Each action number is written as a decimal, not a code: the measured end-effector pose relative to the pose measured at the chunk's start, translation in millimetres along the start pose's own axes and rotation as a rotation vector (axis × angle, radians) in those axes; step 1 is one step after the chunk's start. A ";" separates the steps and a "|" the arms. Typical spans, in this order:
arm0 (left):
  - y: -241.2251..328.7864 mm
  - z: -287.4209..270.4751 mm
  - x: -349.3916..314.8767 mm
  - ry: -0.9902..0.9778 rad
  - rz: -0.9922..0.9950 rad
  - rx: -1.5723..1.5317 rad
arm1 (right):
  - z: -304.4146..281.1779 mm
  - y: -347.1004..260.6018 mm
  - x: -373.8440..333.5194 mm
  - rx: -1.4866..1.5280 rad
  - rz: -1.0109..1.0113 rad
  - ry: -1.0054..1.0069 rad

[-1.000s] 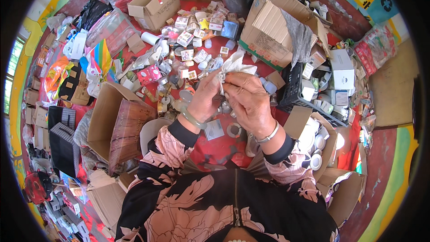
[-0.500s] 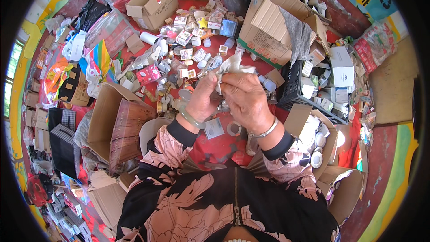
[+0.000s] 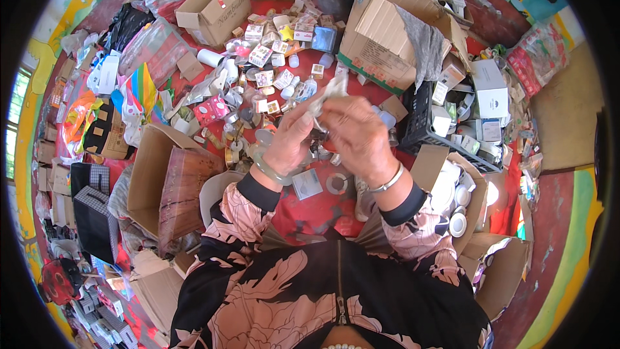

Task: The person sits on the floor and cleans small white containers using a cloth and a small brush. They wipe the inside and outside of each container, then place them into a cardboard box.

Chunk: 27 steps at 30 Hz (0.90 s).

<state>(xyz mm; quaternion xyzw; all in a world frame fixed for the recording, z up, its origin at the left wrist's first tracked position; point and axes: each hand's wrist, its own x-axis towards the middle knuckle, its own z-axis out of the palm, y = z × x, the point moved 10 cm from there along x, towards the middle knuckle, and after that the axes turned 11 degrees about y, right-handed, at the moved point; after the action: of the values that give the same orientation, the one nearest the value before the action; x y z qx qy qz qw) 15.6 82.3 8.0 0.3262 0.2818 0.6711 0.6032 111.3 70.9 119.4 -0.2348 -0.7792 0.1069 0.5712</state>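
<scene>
My left hand point(image 3: 290, 140), with a pale bangle at the wrist, is closed around the lower part of a crumpled white cloth or tissue point(image 3: 336, 86). Its upper end sticks up past my fingers. Facing it, my right hand point(image 3: 361, 137) has its fingers curled in against the same white piece; they are slightly blurred by motion. Something small and dark shows between the hands, too hidden to name. Below them, a pale flat square packet point(image 3: 307, 184) and a clear ring-shaped piece point(image 3: 336, 183) lie on the red floor covering point(image 3: 316, 213).
Small boxes, jars and bottles point(image 3: 265, 77) lie heaped ahead. Open cardboard boxes stand at the left point(image 3: 152, 187), back left point(image 3: 213, 10) and back right point(image 3: 381, 42). A black crate point(image 3: 420, 126) of packages is at the right, above a carton of white round items point(image 3: 457, 225).
The white cloth's spread-out top has become narrower and more upright. My right hand has shifted slightly and its fingers are blurred. The whole view has tilted a little.
</scene>
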 end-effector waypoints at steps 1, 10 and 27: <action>2.4 5.0 -0.3 -0.056 -0.004 0.015 | -4.9 7.0 2.7 -0.039 0.006 0.010; 13.4 12.8 5.3 -0.016 -0.113 -0.316 | -52.1 147.8 -42.2 0.960 1.057 0.610; 11.1 6.7 1.5 0.052 -0.100 -0.270 | -47.6 57.3 4.7 0.011 0.349 0.212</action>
<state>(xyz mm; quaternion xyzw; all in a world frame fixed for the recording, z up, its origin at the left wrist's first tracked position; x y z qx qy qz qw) 13.8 82.5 21.0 0.2100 0.2202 0.6803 0.6668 169.0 118.0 113.9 -0.3733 -0.6617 0.1833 0.6239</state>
